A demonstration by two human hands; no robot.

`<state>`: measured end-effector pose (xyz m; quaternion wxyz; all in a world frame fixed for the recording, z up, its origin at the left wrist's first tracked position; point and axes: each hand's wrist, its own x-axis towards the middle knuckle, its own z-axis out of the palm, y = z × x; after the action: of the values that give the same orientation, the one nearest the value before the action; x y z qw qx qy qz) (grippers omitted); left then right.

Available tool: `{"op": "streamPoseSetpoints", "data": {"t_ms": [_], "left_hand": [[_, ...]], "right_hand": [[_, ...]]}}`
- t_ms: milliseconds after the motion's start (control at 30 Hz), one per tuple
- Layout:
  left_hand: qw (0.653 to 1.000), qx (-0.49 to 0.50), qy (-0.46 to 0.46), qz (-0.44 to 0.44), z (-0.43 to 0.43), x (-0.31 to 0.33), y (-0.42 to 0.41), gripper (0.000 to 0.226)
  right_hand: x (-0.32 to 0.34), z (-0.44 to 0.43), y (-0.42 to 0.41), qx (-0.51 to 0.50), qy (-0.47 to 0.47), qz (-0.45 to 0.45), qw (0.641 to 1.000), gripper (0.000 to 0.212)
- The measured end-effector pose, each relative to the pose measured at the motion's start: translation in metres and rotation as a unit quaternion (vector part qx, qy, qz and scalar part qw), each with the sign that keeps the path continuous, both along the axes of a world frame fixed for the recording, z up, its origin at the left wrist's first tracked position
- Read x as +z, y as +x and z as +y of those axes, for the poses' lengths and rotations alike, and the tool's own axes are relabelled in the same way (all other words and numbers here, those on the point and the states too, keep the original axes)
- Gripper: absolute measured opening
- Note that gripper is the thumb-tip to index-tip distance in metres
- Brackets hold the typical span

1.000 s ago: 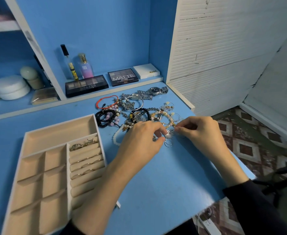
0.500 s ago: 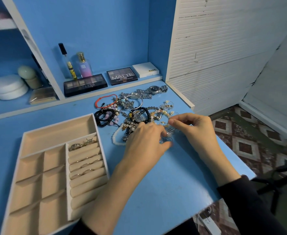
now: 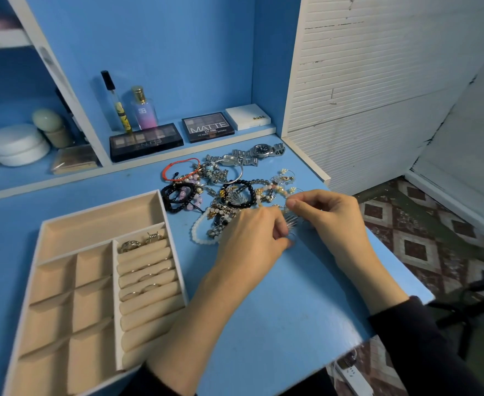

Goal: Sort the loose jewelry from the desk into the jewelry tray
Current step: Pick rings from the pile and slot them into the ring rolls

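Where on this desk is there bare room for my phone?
Bare desk: the front edge right of the jewelry tray, and the strip between tray and shelf ledge. Crowded: the jewelry pile beyond the left hand and right hand.

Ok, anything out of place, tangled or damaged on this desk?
The jewelry heap lies tangled on the desk beyond the tray; the left hand and right hand pinch a fan-shaped earring. The white slatted panel at right shows cracks and chipped paint.
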<state>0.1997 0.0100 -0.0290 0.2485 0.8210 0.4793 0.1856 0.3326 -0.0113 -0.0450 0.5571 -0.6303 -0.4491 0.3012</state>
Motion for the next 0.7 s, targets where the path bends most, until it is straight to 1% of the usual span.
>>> {"op": "streamPoseSetpoints", "data": {"t_ms": [200, 367, 467, 600, 700], "left_hand": [[0.998, 0.023, -0.021, -0.059, -0.003, 0.003, -0.022, 0.014], [0.991, 0.069, 0.005, -0.111, -0.007, 0.013, -0.069, 0.012], [0.985, 0.108, 0.026, -0.136, -0.011, 0.021, -0.099, 0.010], [0.975, 0.153, 0.056, -0.151, -0.015, 0.025, -0.135, 0.008], [0.969, 0.166, 0.078, -0.166, -0.018, 0.020, -0.157, 0.014]], "right_hand": [[-0.003, -0.002, 0.002, 0.000, 0.001, 0.000, 1.000, 0.006], [-0.002, -0.003, -0.008, 0.016, 0.018, -0.003, 1.000, 0.007], [0.001, -0.005, -0.028, 0.061, 0.027, 0.015, 0.998, 0.009], [0.002, -0.009, -0.067, 0.154, 0.039, 0.009, 0.987, 0.009], [0.003, -0.013, -0.095, 0.225, 0.058, 0.020, 0.972, 0.009]]}}
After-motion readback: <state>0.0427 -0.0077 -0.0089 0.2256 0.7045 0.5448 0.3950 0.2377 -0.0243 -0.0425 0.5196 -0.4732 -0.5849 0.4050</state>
